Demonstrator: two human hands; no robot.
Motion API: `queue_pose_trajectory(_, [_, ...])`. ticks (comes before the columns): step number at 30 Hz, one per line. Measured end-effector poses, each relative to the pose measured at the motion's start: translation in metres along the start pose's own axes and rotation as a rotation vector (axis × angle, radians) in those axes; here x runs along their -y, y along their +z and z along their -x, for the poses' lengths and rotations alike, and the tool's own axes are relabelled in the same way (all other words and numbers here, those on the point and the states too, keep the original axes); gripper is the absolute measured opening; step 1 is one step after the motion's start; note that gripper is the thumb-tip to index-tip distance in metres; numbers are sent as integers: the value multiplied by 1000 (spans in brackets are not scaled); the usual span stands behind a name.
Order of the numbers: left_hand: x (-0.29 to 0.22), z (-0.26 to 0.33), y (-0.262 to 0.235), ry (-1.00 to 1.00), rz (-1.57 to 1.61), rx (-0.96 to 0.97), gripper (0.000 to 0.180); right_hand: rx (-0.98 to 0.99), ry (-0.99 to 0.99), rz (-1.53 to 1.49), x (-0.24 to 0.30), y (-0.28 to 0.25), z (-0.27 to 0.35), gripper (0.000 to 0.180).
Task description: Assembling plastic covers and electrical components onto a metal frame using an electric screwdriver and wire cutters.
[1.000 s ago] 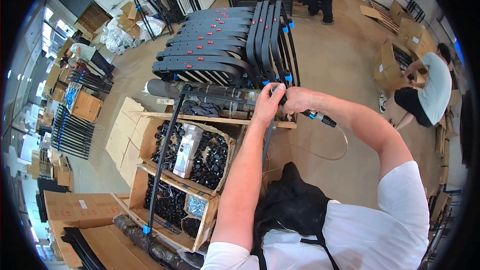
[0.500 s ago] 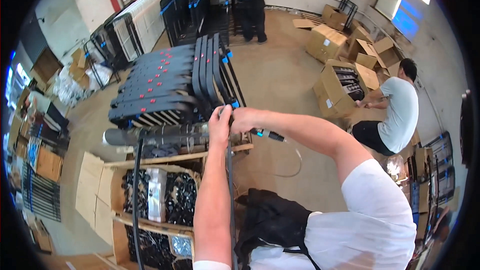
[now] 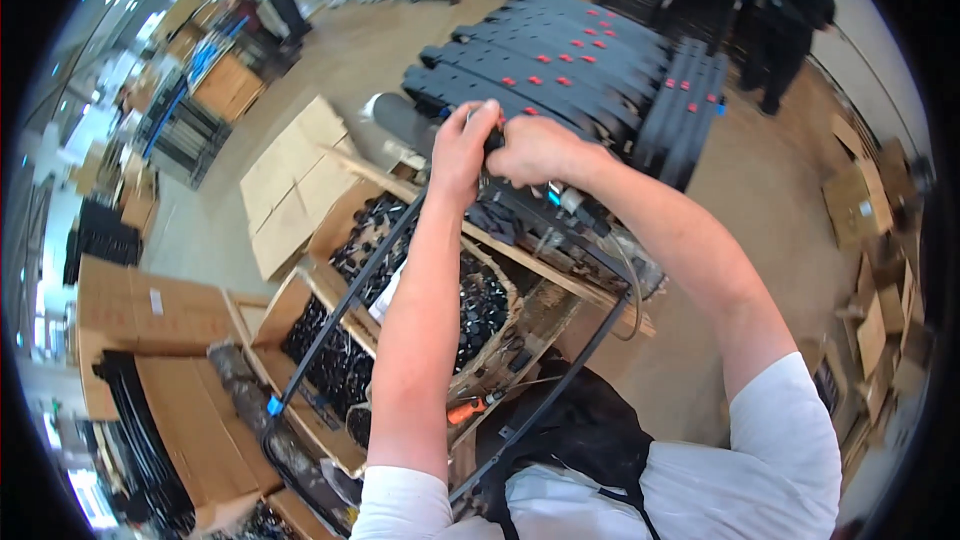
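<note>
Head view: both hands (image 3: pixel 500 145) are gripping a black frame (image 3: pixel 350 310) above a wooden bench (image 3: pixel 560 275), cardboard boxes (image 3: pixel 160 315) crowding the concrete floor (image 3: pixel 340 60) at left.

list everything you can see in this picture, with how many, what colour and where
black frames: a large stack, red and blue tabs, ahead of the hands
frame bar: one, black, blue end, slanting below the left arm
cardboard boxes: several, brown, holding black parts, lower left
wooden bench: one, pale, under the hands
person in black: one, top right
left hand: on the frame's top end
right hand: gripping beside it
</note>
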State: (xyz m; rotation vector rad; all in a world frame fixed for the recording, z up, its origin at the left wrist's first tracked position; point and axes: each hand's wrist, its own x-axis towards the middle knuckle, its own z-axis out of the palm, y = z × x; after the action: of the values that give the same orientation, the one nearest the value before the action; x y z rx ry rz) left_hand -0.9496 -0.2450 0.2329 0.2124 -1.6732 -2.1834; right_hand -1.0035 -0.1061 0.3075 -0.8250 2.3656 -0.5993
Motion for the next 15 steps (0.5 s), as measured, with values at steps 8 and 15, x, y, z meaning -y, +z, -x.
queue_pose_trajectory(8, [10,-59,-76,-24,77,-160,22,53,-18,38,41,17,-112,31])
queue_pose_trajectory(15, [30,-74,-100,-74,157,-224,23,104,-26,61,53,25,-139,27])
